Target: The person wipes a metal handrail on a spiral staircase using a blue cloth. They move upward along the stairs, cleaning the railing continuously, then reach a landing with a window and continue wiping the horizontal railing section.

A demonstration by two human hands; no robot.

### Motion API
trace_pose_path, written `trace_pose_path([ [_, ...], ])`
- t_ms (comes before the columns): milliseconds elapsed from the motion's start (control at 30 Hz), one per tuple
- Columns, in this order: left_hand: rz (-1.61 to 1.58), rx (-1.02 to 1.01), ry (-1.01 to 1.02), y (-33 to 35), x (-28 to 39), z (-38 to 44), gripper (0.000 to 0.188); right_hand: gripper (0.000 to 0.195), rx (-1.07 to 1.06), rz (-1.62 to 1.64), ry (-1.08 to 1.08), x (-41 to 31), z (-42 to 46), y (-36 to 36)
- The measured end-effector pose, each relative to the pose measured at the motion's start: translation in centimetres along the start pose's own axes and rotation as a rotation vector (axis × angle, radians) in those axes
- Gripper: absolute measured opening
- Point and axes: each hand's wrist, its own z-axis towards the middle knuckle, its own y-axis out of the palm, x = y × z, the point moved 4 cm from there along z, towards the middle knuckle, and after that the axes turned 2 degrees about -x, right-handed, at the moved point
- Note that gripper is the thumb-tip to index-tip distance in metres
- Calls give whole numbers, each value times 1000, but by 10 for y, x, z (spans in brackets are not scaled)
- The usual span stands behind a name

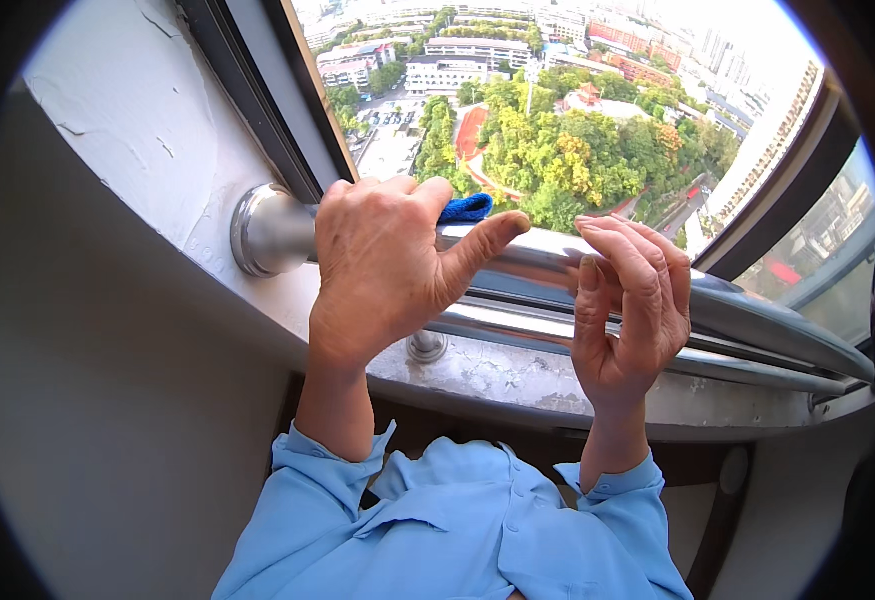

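Note:
A polished metal handrail (531, 247) crosses in front of the window. My left hand (385, 262) lies over its left stretch, fingers curled over the far side and thumb stretched to the right. From under that hand pokes a folded blue cloth (469, 208), resting against the top of the rail; the rest of it is hidden by the hand. Further right, my right hand (632, 300) is raised at the near side of the rail, thumb and bent fingers apart with nothing seen between them. Whether it touches the metal I cannot tell.
A round metal flange (257, 231) joins the rail to the white wall on the left. Below runs a second metal rail (512, 321) on a short post (428, 346), above a sill (482, 375) with peeling paint. Beyond the glass lie trees and buildings far below.

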Motion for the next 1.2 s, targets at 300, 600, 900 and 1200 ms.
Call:
trace_pose_path([
  [300, -146, 274, 384, 40, 99, -24, 71, 18, 184, 224, 300, 15, -5, -46],
  [600, -624, 298, 681, 26, 48, -67, 23, 64, -475, -219, -18, 2, 14, -22],
  [900, -124, 470, 287, 18, 44, -21, 40, 54, -485, -365, 12, 2, 18, -3],
  [1200, -36, 372, 319, 22, 68, -17, 46, 43, -68, -658, 103, 62, -37, -87],
])
